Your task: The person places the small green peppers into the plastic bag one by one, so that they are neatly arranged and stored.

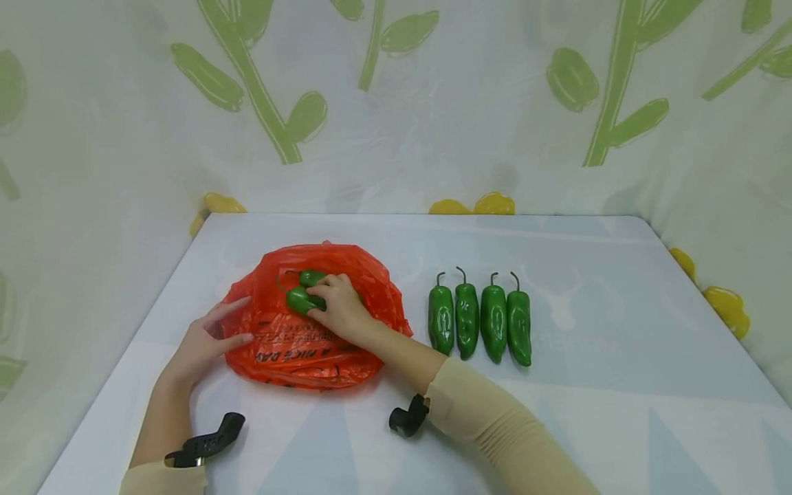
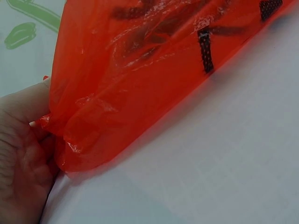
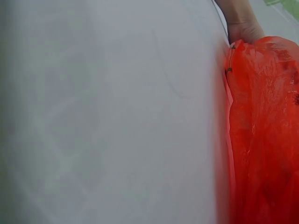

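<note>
A red plastic bag point(image 1: 291, 368) with black print lies spread on the left of the table, its mouth facing up. My left hand point(image 1: 201, 340) holds its left edge, thumb and a finger over the rim; in the left wrist view, other fingers of this hand point(image 2: 23, 154) curl against the bunched plastic point(image 2: 88, 144). My right hand point(image 1: 343, 309) reaches over the bag and grips a green pepper point(image 1: 299, 300) with thumb and fingertips. Just behind it, a second green pepper point(image 1: 311, 277) shows inside the bag, partly covered by my fingers.
Right of the bag, several green peppers point(image 1: 493, 323) stand side by side in a row, stems pointing away from me. They lie on the white table point(image 1: 594, 426), close to my right forearm. Behind the table hangs a pale curtain point(image 1: 482, 124) with a green leaf pattern.
</note>
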Demonstrator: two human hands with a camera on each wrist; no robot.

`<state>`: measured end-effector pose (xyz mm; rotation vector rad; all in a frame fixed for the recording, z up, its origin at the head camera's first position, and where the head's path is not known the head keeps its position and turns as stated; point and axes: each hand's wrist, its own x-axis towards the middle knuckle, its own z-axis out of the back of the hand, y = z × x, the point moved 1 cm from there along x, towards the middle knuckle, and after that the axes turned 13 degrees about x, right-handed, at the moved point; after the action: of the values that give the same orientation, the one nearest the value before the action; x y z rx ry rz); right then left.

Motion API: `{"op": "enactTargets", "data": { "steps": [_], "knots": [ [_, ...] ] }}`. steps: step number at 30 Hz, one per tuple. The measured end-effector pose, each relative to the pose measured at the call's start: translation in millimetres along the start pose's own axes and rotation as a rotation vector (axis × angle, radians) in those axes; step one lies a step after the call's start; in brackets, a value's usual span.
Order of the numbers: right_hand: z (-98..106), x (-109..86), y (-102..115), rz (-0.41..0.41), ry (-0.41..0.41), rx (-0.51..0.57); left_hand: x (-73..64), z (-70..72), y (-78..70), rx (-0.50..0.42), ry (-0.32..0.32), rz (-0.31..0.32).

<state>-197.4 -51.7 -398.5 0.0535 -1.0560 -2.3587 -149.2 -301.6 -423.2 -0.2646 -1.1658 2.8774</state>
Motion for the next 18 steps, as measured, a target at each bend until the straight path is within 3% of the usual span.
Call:
{"op": "enactTargets", "data": {
  "steps": [10,18],
  "knots": [
    [4,0.0,-2,-0.078,0.014,0.142,1.3,-1.2,1.4,-0.004,0.002,0.001],
    [11,-7.2,-7,-0.052,-0.015,0.244,1.9,-2.6,1.9,-0.024,0.004,-0.018]
  ]
}}
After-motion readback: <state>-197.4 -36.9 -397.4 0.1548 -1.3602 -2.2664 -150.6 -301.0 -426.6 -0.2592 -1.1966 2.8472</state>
